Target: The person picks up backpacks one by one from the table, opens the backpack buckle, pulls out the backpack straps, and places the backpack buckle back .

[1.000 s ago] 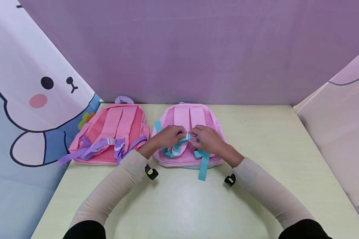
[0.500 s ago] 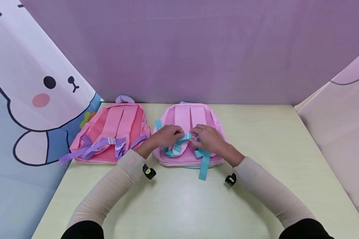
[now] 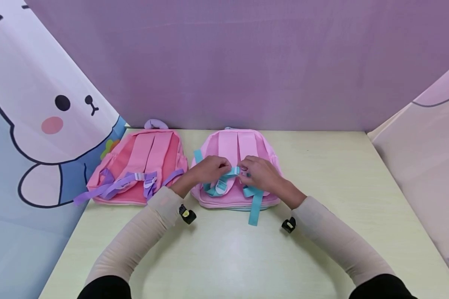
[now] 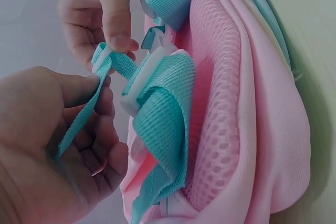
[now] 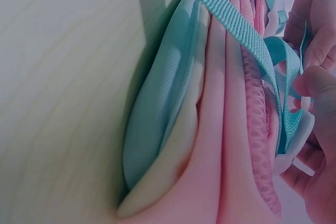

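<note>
A pink backpack (image 3: 228, 141) lies on the table with its straps facing up. Teal webbing (image 4: 163, 124) runs through a white adjuster (image 4: 142, 80) at its lower end. My left hand (image 3: 211, 169) pinches a teal strap (image 4: 86, 114) between thumb and fingers, its loose end hanging into the palm in the left wrist view. Facing it, my right hand (image 3: 260, 172) pinches the same strap at a small white buckle (image 4: 100, 59), its fingertips close to those of the left. Another white adjuster (image 5: 296, 140) hangs beside the right fingers.
To the left lies a coral backpack (image 3: 153, 162) with purple straps (image 3: 116, 187). A teal strap end (image 3: 254, 211) trails over the pink backpack's near edge onto the pale table (image 3: 340, 174). A purple backdrop (image 3: 247, 62) rises behind.
Both hands keep their hold at the strap. Since a second ago the left hand has shifted slightly to the left, showing a little more teal strap between the hands.
</note>
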Demonstrator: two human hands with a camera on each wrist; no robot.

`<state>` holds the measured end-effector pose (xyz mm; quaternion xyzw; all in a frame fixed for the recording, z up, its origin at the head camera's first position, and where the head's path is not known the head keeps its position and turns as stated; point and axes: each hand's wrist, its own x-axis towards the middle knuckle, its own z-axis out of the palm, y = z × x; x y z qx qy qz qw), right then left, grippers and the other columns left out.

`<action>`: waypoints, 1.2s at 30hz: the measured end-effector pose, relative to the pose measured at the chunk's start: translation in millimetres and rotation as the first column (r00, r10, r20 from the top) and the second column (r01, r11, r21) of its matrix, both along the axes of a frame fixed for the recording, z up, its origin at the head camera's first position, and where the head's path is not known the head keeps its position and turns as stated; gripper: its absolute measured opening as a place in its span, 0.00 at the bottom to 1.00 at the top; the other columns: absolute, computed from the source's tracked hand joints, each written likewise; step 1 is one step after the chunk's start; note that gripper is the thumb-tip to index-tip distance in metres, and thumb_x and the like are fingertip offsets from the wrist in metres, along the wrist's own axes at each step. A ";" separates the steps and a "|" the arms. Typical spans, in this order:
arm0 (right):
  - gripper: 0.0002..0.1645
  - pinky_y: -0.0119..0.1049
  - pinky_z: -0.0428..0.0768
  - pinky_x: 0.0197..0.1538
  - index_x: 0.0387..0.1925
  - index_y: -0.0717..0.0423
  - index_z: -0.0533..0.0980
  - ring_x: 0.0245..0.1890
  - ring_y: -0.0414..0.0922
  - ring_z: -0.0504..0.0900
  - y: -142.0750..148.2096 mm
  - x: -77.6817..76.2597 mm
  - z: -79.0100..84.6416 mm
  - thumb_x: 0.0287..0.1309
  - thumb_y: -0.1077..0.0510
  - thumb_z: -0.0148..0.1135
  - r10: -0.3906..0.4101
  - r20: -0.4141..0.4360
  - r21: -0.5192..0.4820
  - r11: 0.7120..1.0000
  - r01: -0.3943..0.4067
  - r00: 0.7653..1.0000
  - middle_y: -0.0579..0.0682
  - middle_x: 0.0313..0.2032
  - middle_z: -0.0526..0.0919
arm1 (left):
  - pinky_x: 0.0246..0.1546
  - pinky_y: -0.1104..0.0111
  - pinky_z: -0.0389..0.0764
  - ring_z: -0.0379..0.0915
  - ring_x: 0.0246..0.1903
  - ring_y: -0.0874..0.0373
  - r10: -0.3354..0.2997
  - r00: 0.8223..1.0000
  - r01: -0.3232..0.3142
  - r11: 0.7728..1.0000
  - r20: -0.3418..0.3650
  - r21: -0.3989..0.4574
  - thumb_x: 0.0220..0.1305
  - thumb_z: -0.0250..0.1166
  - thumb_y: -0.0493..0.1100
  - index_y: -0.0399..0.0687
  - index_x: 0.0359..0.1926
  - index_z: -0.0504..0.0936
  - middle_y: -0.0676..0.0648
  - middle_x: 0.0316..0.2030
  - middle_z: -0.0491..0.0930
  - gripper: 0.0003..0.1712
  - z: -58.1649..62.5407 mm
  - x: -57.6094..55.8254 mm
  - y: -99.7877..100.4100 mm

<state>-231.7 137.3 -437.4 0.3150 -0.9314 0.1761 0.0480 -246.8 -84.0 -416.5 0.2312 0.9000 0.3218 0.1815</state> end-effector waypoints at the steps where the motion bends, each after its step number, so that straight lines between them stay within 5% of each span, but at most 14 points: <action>1: 0.19 0.37 0.83 0.43 0.51 0.56 0.83 0.37 0.44 0.79 0.0 0.1 -0.1 0.60 0.53 0.69 0.000 0.001 -0.001 1.000 0.000 1.000 0.50 0.41 0.85 | 0.38 0.70 0.76 0.74 0.33 0.56 0.000 1.000 0.000 1.000 0.001 0.001 0.77 0.56 0.43 0.46 0.48 0.82 0.48 0.34 0.78 0.10 -0.1 -0.3 0.2; 36: 0.19 0.36 0.83 0.43 0.50 0.55 0.84 0.37 0.44 0.80 1.2 -0.2 -2.2 0.59 0.53 0.73 0.033 -0.039 -0.022 0.999 -0.034 0.999 0.50 0.41 0.86 | 0.37 0.69 0.76 0.74 0.36 0.55 -0.028 0.998 0.026 0.999 0.058 0.045 0.77 0.57 0.43 0.48 0.47 0.83 0.48 0.33 0.76 0.09 -1.8 -4.5 0.5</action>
